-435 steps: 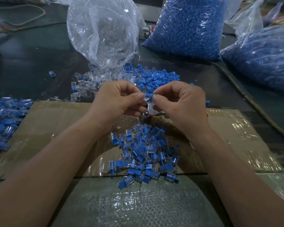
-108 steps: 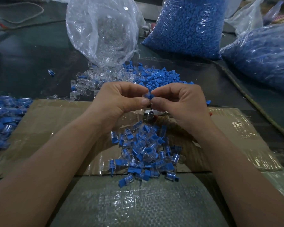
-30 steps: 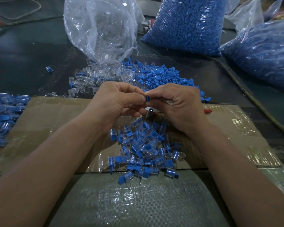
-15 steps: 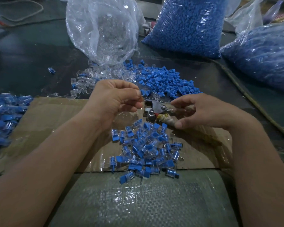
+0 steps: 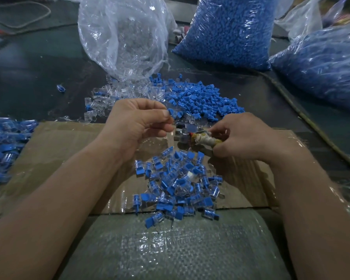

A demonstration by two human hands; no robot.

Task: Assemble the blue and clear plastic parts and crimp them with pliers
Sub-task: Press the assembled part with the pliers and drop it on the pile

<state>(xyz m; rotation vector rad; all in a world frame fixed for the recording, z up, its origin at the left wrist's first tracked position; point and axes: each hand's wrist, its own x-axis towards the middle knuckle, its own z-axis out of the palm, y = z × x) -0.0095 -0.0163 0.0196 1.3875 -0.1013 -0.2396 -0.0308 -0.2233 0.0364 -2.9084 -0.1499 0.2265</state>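
My left hand (image 5: 138, 124) pinches a small blue and clear plastic part (image 5: 172, 113) between thumb and fingertips, held above the cardboard sheet (image 5: 55, 146). My right hand (image 5: 245, 136) curls round the tape-wrapped handles of the pliers (image 5: 200, 138), whose metal jaws (image 5: 181, 129) lie on the cardboard just right of the pinched part. Below both hands sits a pile of joined blue-and-clear pieces (image 5: 180, 182). Loose blue parts (image 5: 202, 100) and loose clear parts (image 5: 117, 96) lie spread behind my hands.
A clear bag of clear parts (image 5: 123, 37) lies open at the back. Two large bags of blue parts (image 5: 226, 31) (image 5: 323, 63) stand at back right. More joined pieces (image 5: 2, 142) are heaped at the far left. A woven plastic sack (image 5: 170, 247) covers the near edge.
My right hand left the part, dropped to the cardboard and closed round the pliers' handles. My left hand kept the part pinched and stayed in place.
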